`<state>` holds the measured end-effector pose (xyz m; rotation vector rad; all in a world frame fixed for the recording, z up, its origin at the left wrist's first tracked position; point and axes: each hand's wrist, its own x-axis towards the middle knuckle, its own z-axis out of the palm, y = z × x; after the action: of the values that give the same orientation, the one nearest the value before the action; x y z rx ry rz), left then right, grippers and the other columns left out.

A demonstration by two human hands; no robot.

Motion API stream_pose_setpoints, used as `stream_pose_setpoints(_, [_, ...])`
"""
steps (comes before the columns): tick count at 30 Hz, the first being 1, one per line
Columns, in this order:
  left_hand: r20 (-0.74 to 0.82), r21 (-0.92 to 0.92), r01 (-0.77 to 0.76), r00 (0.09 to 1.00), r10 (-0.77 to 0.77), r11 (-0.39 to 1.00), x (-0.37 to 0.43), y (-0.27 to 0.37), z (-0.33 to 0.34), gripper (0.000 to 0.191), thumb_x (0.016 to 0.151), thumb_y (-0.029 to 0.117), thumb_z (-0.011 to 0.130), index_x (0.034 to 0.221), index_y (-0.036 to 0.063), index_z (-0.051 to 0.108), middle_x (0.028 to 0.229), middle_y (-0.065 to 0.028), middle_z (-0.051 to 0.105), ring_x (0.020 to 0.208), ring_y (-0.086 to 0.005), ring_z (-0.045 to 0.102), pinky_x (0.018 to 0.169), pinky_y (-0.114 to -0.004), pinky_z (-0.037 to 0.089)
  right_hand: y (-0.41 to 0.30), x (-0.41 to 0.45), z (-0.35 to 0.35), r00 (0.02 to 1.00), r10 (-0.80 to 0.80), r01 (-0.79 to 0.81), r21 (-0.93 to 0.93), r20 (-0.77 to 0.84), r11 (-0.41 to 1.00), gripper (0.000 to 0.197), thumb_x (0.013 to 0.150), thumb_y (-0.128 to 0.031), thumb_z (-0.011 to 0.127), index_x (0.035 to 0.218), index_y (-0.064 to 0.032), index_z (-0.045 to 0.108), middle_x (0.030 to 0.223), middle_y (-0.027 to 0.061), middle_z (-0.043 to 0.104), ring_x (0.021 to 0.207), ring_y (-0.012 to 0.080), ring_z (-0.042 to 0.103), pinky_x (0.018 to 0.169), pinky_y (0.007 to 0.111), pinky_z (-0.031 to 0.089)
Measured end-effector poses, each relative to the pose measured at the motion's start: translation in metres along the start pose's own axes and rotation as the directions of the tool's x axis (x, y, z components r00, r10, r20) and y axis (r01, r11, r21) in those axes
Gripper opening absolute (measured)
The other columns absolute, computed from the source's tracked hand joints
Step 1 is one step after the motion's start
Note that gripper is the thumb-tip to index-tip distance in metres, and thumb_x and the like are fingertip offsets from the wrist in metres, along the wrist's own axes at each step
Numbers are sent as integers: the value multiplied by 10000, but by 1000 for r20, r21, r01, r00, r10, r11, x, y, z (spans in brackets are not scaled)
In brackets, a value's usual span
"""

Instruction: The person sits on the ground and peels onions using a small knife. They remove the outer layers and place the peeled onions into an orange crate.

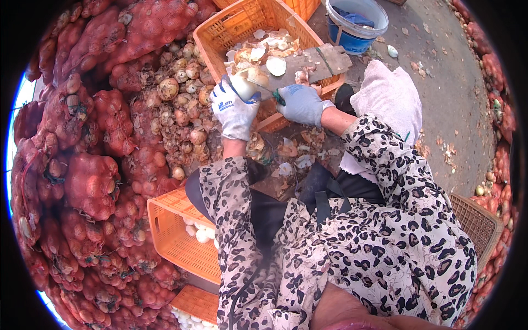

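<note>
My left hand (235,108), in a white glove with blue fingertips, is closed around a partly peeled onion (243,87). My right hand (301,103), in a grey-blue glove, grips the green-wrapped handle of a small knife (279,97); its thin blade reaches towards the onion. Both hands are over the near side of an orange plastic crate (210,53). A worn wooden board (317,62) lies across that crate, with a cut piece of white onion (276,66) at its left end. Onion skins (284,41) are heaped in the crate behind the board.
Loose unpeeled onions (181,95) and red mesh sacks of onions (93,185) fill the left. A blue bucket (357,29) stands at the upper right. Another orange crate (181,243) holds peeled onions (202,235). A pink cloth (387,95) covers my right knee; a brown basket (474,227) stands at the right.
</note>
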<state>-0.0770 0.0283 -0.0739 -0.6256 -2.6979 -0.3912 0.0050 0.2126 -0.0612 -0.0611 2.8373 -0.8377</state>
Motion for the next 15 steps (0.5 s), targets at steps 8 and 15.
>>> stream_pose_setpoints(8, [23, 40, 34, 999, -35, 999, 5, 9, -2, 737, 653, 353, 843, 1222, -7, 541, 1088, -174, 579, 1014, -351, 594, 824, -449, 531, -10, 13, -12, 998, 27, -25, -43, 48, 999, 265, 869, -211, 580, 992, -6, 695, 1022, 236, 718, 995, 377, 697, 878, 464, 535])
stream_pose_setpoints(15, [-35, -112, 54, 998, -58, 992, -3, 1, 2, 842, 670, 430, 848, 1302, -20, 524, 1139, -196, 584, 1090, -371, 579, 909, -453, 511, 3, 42, -21, 923, 182, -313, 385, 340, 868, 294, 874, -228, 633, 971, 49, 631, 732, 127, 664, 549, 206, 645, 486, 329, 530])
